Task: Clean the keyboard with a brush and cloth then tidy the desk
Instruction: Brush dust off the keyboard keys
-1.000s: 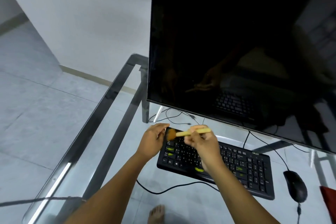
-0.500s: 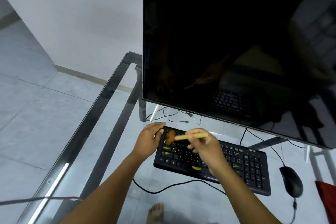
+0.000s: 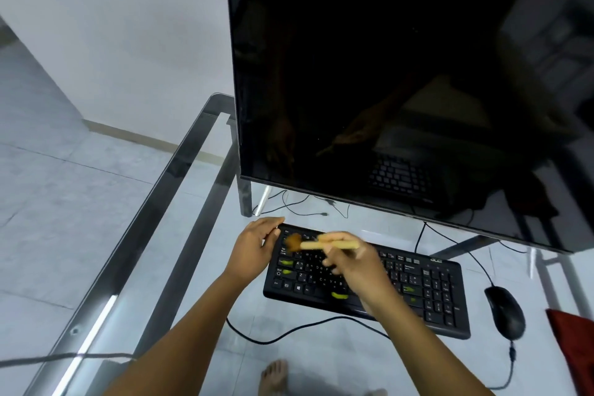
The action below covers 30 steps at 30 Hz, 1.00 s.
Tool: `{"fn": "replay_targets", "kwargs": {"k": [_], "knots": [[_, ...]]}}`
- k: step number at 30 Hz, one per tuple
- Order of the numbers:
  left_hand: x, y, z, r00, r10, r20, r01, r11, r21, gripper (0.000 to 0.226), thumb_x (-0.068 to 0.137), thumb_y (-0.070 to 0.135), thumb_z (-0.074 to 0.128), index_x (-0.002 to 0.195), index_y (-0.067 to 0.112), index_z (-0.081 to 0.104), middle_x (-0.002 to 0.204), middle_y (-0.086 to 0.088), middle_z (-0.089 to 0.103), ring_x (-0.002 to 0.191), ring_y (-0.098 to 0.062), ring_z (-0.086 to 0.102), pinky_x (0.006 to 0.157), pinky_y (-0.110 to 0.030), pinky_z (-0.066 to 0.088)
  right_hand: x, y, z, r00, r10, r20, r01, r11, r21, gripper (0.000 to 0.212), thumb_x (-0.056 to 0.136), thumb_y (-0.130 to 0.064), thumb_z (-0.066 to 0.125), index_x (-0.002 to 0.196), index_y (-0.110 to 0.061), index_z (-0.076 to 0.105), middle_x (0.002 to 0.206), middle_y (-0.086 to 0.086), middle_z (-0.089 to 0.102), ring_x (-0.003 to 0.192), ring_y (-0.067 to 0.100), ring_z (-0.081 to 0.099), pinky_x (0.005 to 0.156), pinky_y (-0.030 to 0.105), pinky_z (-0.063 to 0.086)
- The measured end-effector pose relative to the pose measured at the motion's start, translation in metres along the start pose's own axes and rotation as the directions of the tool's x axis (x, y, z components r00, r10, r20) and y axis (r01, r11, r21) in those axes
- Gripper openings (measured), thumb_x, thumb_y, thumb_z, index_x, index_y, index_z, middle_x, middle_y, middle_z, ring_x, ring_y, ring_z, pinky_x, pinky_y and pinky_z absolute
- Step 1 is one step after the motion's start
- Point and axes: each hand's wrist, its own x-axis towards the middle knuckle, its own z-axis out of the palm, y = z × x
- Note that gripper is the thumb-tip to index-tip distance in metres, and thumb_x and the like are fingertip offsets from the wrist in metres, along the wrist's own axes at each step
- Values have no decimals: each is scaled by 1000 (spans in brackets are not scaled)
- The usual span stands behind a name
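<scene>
A black keyboard (image 3: 427, 292) with a few green marks on its keys lies on the glass desk (image 3: 180, 190) in front of the monitor. My right hand (image 3: 356, 267) grips a small brush (image 3: 324, 245) by its pale wooden handle, and the brown bristles sit on the keyboard's upper left keys. My left hand (image 3: 254, 247) rests against the keyboard's left end, fingers relaxed along its top corner. A red cloth (image 3: 575, 350) shows at the right edge of the view.
A large dark monitor (image 3: 401, 74) stands close behind the keyboard. A black mouse (image 3: 504, 312) lies to the keyboard's right, its cable trailing toward me. The keyboard cable (image 3: 289, 331) loops in front. A bare foot (image 3: 273, 376) shows through the glass.
The brush has shifted slightly over the upper left keys in small strokes. My left hand stays at the keyboard's left end. My head moved, shifting the view.
</scene>
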Motion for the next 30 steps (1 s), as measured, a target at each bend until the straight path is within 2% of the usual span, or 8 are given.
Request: {"fn": "replay_targets", "kwargs": {"k": [5,8,12,16,18,23,27,30], "knots": [[3,2,-2,998,-61,16,62,996,-66,27,96,15,56,121,16,65,114,14,60,108,-8,57,85,0,37,2,2,3,948,-166,-273,153,986,-66,22,92,-15,61,87,-35,68,78,-10,71,60,4,57,53,16,43],[3,1,-3,998,-56,13,56,997,-46,27,96,15,56,121,17,65,115,13,59,107,-6,56,84,1,37,-1,-3,10,995,-100,20,102,987,-124,15,93,-13,59,91,-23,69,76,-16,72,60,1,60,59,18,48],[1,3,1,998,-65,24,67,996,-58,26,96,16,56,120,18,66,114,13,59,108,-7,57,85,-1,38,-3,1,-1,920,-330,-210,264,920,-290,20,90,-10,63,87,-27,72,91,-15,69,82,-5,62,70,11,48],[3,4,-3,998,-64,18,65,997,-36,26,97,16,55,121,18,65,116,11,60,109,-6,55,86,-1,37,-10,5,-7,941,-316,119,336,841,-425,21,88,-12,67,87,-32,74,97,-22,68,92,-3,63,80,11,48],[3,3,-4,997,-71,29,72,997,-31,26,97,16,54,122,17,64,117,9,61,108,-6,56,86,-2,39,-9,11,-14,906,-424,5,376,797,-472,19,87,-8,67,91,-25,74,100,-19,68,93,-3,63,82,11,48],[2,7,-3,997,-66,28,67,997,-38,26,98,14,53,121,15,64,114,9,60,104,-4,54,84,-1,39,-12,12,-17,986,-164,1,156,933,-326,18,90,-16,64,86,-33,70,80,-17,73,78,5,67,73,22,54],[2,6,-2,997,-78,22,79,996,-33,26,98,14,52,121,16,63,114,10,59,103,-3,54,82,2,36,-8,11,-24,954,-222,-201,168,952,-254,13,91,-13,63,88,-23,70,83,-7,73,78,6,67,69,17,51],[2,6,-3,998,-60,22,61,998,-26,26,98,15,52,121,16,63,114,11,59,104,-3,54,82,2,36,-10,9,-18,988,-151,-29,141,966,-218,10,92,-13,61,88,-17,68,78,1,74,76,21,71,71,32,59]]}}
